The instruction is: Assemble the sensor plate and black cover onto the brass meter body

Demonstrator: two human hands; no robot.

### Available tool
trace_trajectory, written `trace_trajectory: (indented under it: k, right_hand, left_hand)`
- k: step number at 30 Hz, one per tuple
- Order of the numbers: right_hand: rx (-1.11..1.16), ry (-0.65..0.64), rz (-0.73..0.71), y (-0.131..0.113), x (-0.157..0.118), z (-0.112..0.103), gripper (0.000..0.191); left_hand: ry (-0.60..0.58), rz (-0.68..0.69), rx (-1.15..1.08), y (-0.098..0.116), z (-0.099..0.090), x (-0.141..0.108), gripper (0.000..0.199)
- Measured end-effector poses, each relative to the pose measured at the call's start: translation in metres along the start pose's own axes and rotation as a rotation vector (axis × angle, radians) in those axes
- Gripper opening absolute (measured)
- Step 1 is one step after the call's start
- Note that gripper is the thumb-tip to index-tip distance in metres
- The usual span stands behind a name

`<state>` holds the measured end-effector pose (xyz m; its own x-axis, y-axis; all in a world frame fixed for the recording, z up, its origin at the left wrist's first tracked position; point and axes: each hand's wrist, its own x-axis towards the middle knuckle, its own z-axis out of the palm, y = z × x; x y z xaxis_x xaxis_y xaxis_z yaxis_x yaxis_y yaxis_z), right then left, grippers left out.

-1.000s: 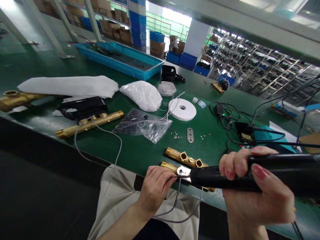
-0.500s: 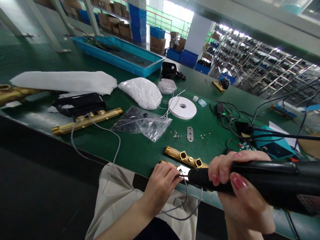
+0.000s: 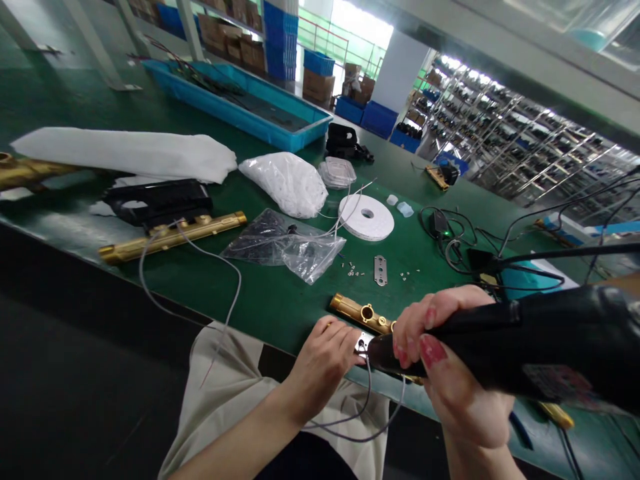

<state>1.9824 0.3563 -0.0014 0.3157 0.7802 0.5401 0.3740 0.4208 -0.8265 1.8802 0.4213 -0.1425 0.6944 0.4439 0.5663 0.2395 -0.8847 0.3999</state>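
Note:
My right hand (image 3: 450, 360) is wrapped round a black electric screwdriver (image 3: 535, 347), which lies almost level and points left. Its nose meets a small shiny metal plate (image 3: 363, 341) on a brass pipe fitting (image 3: 415, 380) at the table's front edge; the bit is hidden. My left hand (image 3: 325, 353) is closed over the left part of that fitting, fingers beside the plate. Grey cable (image 3: 369, 387) loops down from the plate over my lap. Just behind lies a second brass pipe fitting (image 3: 355, 312) with round ports, partly covered by my right hand.
Beyond are a loose metal plate (image 3: 381, 271), small screws (image 3: 351, 270), a white tape roll (image 3: 367, 217) and plastic bags (image 3: 285, 183). Another brass fitting (image 3: 175, 238) with cable lies left. A blue tray (image 3: 295, 139) stands behind. Black cables (image 3: 453, 233) tangle at right.
My right hand and the screwdriver have shifted left, closer to my left hand. The bit, visible before, is now hidden, and the nose covers more of the plate.

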Motion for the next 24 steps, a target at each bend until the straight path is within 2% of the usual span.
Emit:
trace_trajectory:
  k: [4, 9, 12, 14, 17, 19, 22, 24]
  right_hand:
    - [0.018, 0.0, 0.015, 0.005, 0.001, 0.001, 0.015]
    - [0.068, -0.055, 0.0, 0.008, 0.006, 0.0, 0.029]
    - [0.168, -0.08, 0.003, 0.001, 0.012, -0.004, 0.027]
    - [0.262, -0.05, -0.002, -0.009, 0.021, -0.011, 0.024]
    - [0.303, 0.063, -0.013, -0.02, 0.048, -0.034, 0.02]
    - [0.226, 0.146, -0.005, -0.015, 0.073, -0.057, 0.018]
    - [0.013, 0.274, 0.046, 0.019, 0.113, -0.096, 0.016]
    - [-0.185, 0.32, 0.157, 0.056, 0.136, -0.121, 0.03]
  left_hand:
    - [0.008, -0.008, 0.009, -0.001, 0.002, 0.0, 0.011]
    - [0.024, 0.002, -0.042, -0.001, 0.0, -0.001, 0.023]
    - [0.003, -0.015, -0.057, -0.001, -0.002, 0.0, 0.027]
    - [-0.009, -0.021, -0.055, 0.0, -0.003, 0.001, 0.028]
    - [0.002, -0.022, -0.049, 0.002, -0.007, 0.002, 0.026]
    - [0.025, -0.014, -0.046, 0.003, -0.009, 0.004, 0.021]
    - [0.079, 0.014, -0.028, 0.004, -0.01, 0.005, 0.013]
    - [0.096, 0.03, -0.002, 0.003, -0.01, 0.005, 0.017]
